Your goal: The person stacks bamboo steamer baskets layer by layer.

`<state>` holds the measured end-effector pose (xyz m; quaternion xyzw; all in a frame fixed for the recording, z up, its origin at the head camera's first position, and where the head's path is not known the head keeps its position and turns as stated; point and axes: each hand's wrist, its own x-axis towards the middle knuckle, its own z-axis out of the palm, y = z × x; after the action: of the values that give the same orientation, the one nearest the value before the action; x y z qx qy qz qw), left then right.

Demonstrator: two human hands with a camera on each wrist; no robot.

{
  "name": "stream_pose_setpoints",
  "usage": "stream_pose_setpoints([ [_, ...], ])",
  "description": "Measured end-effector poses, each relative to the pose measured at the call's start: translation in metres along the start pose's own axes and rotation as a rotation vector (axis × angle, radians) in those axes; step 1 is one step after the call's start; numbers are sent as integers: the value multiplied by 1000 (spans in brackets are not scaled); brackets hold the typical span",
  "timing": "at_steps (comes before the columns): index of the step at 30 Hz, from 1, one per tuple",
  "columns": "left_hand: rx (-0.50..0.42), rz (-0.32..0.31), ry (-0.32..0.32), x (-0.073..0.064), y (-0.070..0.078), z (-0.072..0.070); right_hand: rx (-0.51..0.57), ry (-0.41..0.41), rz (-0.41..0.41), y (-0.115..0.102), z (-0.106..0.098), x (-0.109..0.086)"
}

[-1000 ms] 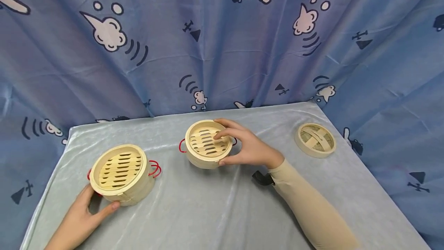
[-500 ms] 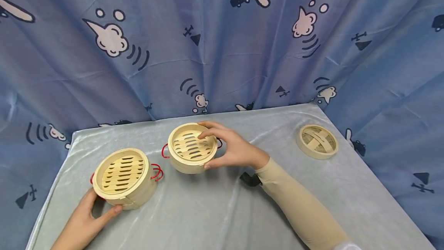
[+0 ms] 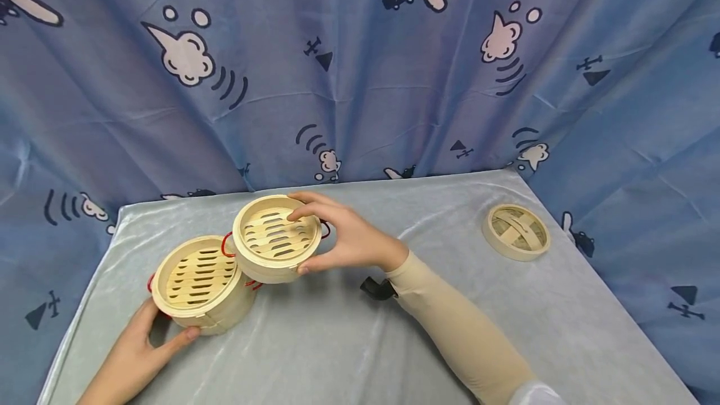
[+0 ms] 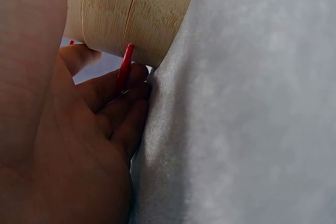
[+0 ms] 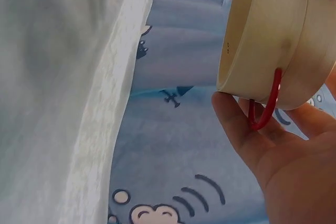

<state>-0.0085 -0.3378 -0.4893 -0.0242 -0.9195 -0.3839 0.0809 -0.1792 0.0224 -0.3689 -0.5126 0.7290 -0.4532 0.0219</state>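
Observation:
My right hand point(image 3: 351, 236) grips a bamboo steamer basket point(image 3: 275, 270) by its rim and side, with the index finger over the slatted inside. The basket is held up off the table, its open underside showing in the right wrist view beside a red handle point(image 5: 265, 111). In the head view it overlaps the right edge of a taller bamboo steamer point(image 3: 227, 314) standing on the table. My left hand point(image 3: 132, 345) holds that steamer at its near left side, thumb in front and fingers behind. Red wire handles stick out from it, one point(image 4: 125, 69) near my left fingers.
A woven bamboo lid point(image 3: 516, 232) with a cross strap lies at the right of the table. Grey-white cloth point(image 3: 349, 342) covers the table. A blue patterned curtain point(image 3: 360, 80) hangs behind and at the sides. A black strap piece point(image 3: 378, 289) hangs at my right wrist.
My right hand has carried the basket leftward, from the middle of the table to the taller steamer's right edge. My left hand keeps its grip with little movement.

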Motion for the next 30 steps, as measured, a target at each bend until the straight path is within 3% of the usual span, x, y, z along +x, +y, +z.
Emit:
stream_pose_setpoints([
  [6, -10, 4, -3, 2, 4, 0, 25, 19, -35, -5, 7, 9],
  [16, 8, -14, -3, 2, 5, 0, -9, -34, -66, 15, 30, 27],
  [30, 5, -7, -9, 1, 1, 1, -64, -66, -52, 1, 65, 54],
])
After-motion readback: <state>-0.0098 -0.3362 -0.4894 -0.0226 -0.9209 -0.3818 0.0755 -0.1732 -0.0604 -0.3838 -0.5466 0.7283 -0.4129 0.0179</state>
